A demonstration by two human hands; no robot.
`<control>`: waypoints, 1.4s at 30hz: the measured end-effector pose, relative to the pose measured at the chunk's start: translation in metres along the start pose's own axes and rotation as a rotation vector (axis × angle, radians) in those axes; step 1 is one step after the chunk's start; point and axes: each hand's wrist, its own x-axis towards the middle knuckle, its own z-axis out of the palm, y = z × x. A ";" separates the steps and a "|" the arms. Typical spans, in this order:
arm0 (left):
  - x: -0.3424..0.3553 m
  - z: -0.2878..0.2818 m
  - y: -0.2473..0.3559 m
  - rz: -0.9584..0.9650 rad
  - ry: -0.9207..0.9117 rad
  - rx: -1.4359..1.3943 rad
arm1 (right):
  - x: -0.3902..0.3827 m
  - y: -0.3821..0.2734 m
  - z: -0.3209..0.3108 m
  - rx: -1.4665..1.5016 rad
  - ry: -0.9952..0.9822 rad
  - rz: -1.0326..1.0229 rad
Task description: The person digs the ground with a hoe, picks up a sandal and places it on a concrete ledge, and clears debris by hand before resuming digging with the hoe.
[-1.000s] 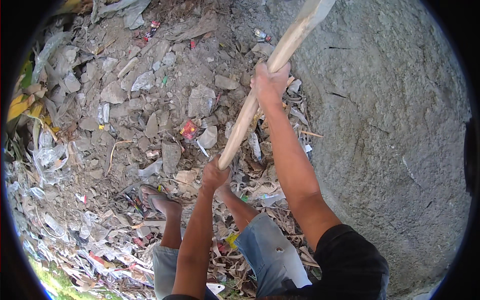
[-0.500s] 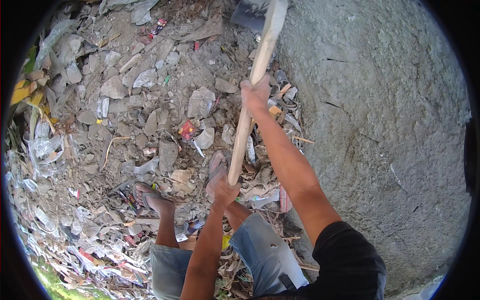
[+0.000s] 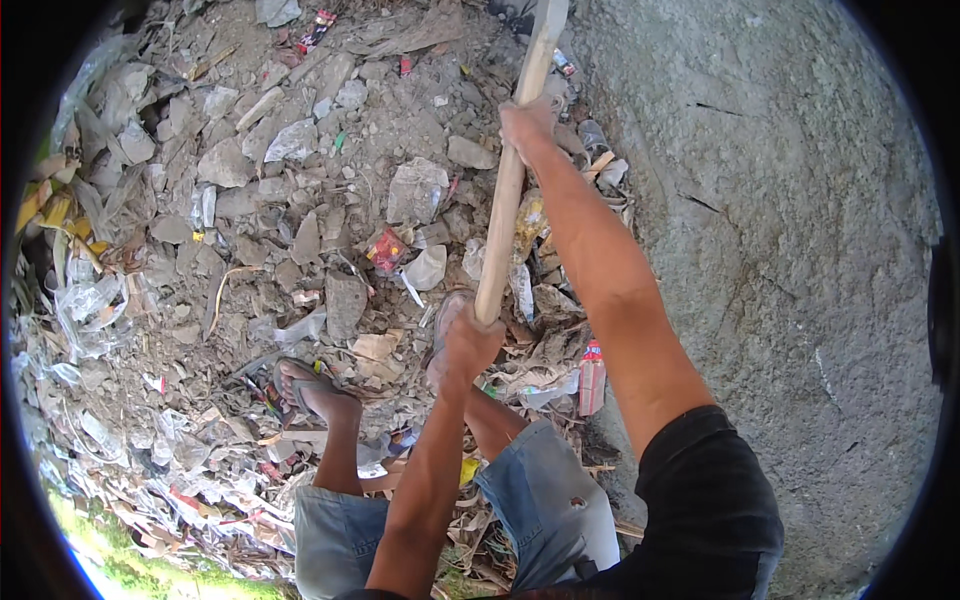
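Note:
A hoe with a pale wooden handle (image 3: 503, 220) slants from near my feet up to the top edge of the view. My left hand (image 3: 470, 345) is wrapped round its lower end, above my right foot. Farther up the handle, my right hand (image 3: 528, 128) grips it with the arm stretched forward. Only a dark bit of the blade shows at the top edge; most of it is hidden or out of view. Stones, soil and litter lie under the handle.
A large grey rock face (image 3: 760, 260) fills the right side. My sandalled left foot (image 3: 315, 390) stands on loose rubble. A red wrapper (image 3: 387, 250) and plastic scraps (image 3: 90, 310) lie among stones. Yellowed leaves (image 3: 50, 210) hang at the far left.
Both hands have moved forward and slightly right with the hoe. Its dark blade, plainly seen before beside the handle, is now mostly past the top edge.

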 end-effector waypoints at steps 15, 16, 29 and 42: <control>-0.180 -0.079 0.075 -0.106 -0.062 0.221 | -0.141 -0.049 -0.096 0.196 -0.281 0.439; -0.186 -0.096 0.073 -0.095 -0.045 0.225 | -0.155 -0.064 -0.090 0.199 -0.298 0.429; -0.372 -0.460 0.133 0.042 0.078 0.735 | -0.426 -0.253 -0.029 0.855 -0.286 0.731; -0.738 -0.481 -0.079 -0.800 0.397 0.573 | -0.809 -0.372 -0.054 0.768 -1.035 0.565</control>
